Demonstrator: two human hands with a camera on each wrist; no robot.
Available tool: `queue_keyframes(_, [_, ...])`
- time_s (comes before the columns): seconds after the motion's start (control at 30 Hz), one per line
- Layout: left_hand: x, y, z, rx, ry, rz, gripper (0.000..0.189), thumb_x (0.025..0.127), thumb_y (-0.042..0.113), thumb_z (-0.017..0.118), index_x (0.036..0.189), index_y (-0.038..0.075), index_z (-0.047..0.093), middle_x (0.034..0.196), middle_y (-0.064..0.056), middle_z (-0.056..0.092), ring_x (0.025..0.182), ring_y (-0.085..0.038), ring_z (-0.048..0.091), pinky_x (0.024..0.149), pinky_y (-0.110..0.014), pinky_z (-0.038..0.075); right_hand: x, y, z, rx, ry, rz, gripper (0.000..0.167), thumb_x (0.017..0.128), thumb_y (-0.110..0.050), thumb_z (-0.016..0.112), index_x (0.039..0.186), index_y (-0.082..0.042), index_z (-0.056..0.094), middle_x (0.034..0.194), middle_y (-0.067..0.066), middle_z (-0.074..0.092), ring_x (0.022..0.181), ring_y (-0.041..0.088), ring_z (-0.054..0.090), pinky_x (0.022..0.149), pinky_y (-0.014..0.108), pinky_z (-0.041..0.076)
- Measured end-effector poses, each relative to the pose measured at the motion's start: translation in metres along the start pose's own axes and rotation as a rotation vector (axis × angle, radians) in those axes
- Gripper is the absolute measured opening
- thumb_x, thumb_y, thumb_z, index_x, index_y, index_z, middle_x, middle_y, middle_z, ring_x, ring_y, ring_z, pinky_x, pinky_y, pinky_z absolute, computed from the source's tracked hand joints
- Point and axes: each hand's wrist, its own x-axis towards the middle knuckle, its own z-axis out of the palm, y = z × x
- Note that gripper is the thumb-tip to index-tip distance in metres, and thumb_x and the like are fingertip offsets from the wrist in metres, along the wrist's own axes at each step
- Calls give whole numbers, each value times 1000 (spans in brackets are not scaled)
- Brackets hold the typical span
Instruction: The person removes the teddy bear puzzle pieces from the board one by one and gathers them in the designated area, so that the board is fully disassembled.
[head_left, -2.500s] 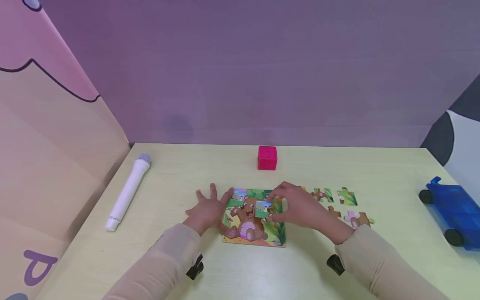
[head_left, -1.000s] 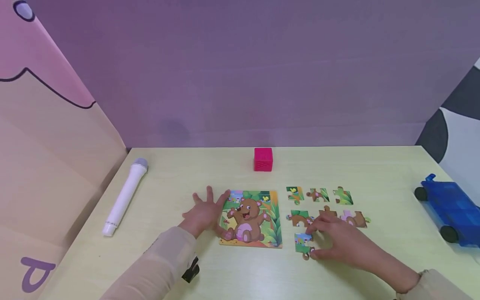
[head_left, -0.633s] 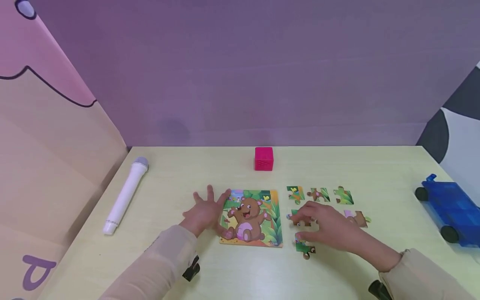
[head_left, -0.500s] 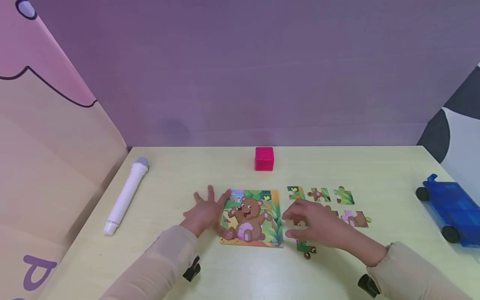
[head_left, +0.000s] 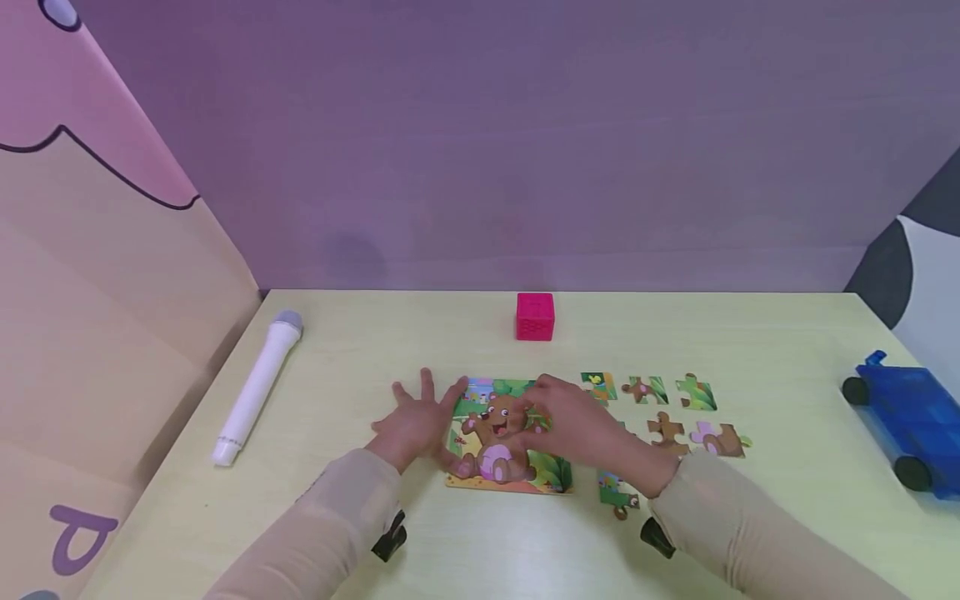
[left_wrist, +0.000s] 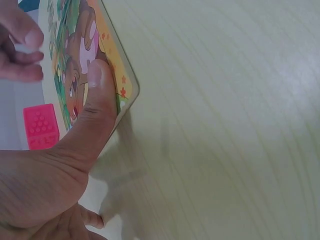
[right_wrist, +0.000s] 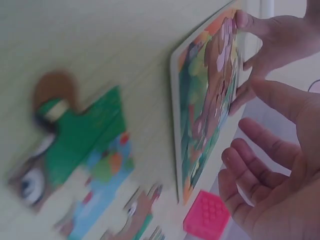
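A bear picture board [head_left: 495, 462] lies on the table between both hands. My left hand [head_left: 412, 425] rests at its left edge with fingers spread. The left wrist view shows that thumb [left_wrist: 100, 87] lying on the board near a corner. Above the right part of the board hovers my right hand [head_left: 577, 425], fingers loosely bent. Nothing shows between its thumb and fingers in the right wrist view. A jigsaw piece [head_left: 613, 487] with blue sky and a bear's eye lies right of the board, blurred and close in the right wrist view. Another piece is mostly hidden under the right forearm.
More jigsaw pieces lie to the right, among them a green one [head_left: 696, 393], a brown one [head_left: 666, 427] and a pink-and-brown one [head_left: 720, 440]. A pink cube [head_left: 535, 317] stands behind the board. A white microphone [head_left: 257, 390] lies left, a blue toy vehicle [head_left: 907, 425] far right.
Earlier the right hand held the blue-sky piece over the board, then set it down at the right. Now the right hand is back over the board without it. The left hand stays put.
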Motion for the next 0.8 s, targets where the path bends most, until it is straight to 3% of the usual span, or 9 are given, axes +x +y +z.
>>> queue_keyframes(0.1, [0,0,0,5,-1,-3,120,68,43,93,163,28,23,167,-26,5,145,-63,11,89,-83,38,8,-7,5,11,-15,37,21,87,-26,83,103,-14,76,94,0,60,84,17,55,68,29,51])
queue_keyframes(0.2, [1,1,0,13,1,-4,119,68,44,93,163,28,23,167,-26,6,145,-63,11,89,-83,39,15,-13,9,12,-33,79,36,85,-23,84,117,-10,76,93,0,59,84,16,55,66,28,50])
queue_keyframes(0.27, [1,0,0,21,6,-3,119,68,45,93,163,28,23,167,-27,7,144,-64,12,88,-82,39,19,-16,12,4,-45,106,39,85,-22,84,120,-9,75,94,-1,59,84,14,54,65,27,50])
queue_keyframes(0.53, [0,0,1,38,17,4,120,67,47,93,163,28,23,166,-27,9,144,-64,15,87,-81,41,32,-22,28,-120,-48,138,19,83,-30,84,88,-16,74,83,-4,52,81,13,49,64,28,47])
queue_keyframes(0.8, [2,-1,1,51,14,2,120,68,48,92,163,28,22,166,-27,9,143,-64,15,87,-81,42,37,-27,28,-110,-44,153,20,79,-25,88,83,-14,72,85,-3,51,79,14,49,64,29,47])
